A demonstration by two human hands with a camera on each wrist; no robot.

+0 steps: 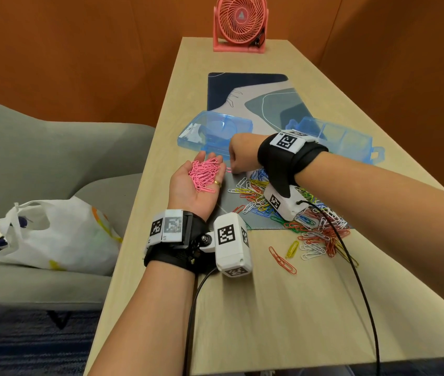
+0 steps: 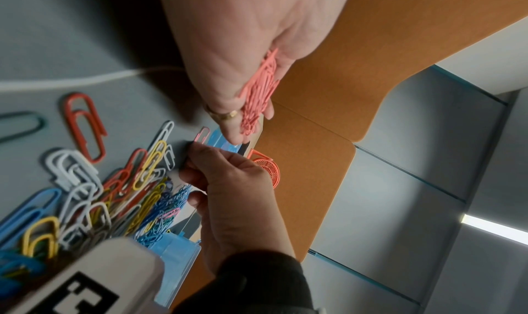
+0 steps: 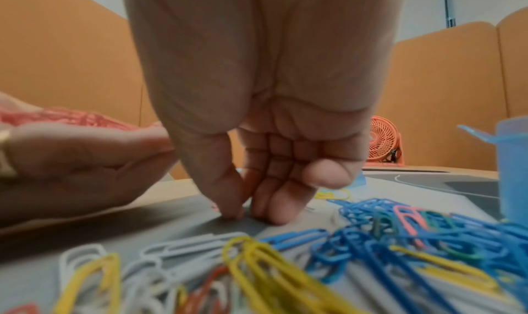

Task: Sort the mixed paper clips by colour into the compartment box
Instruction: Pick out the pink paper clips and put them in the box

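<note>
My left hand (image 1: 196,172) lies palm up at the table's left edge, fingers nearly straight, carrying a heap of pink clips (image 1: 205,175). Just right of it my right hand (image 1: 233,169) reaches down to the grey mat, where thumb and forefinger (image 3: 232,212) pinch a single pink clip (image 2: 202,135). The mixed pile of clips (image 1: 296,213) spreads under and behind my right wrist in blue, yellow, white, red and green. A translucent blue compartment box (image 1: 351,143) stands beyond my right forearm.
A second blue plastic case (image 1: 210,131) lies just past both hands. The patterned desk mat (image 1: 248,90) runs toward a pink fan (image 1: 239,23) at the far end. Stray red and yellow clips (image 1: 283,259) lie on bare wood. A grey chair with a white bag (image 1: 58,234) stands left.
</note>
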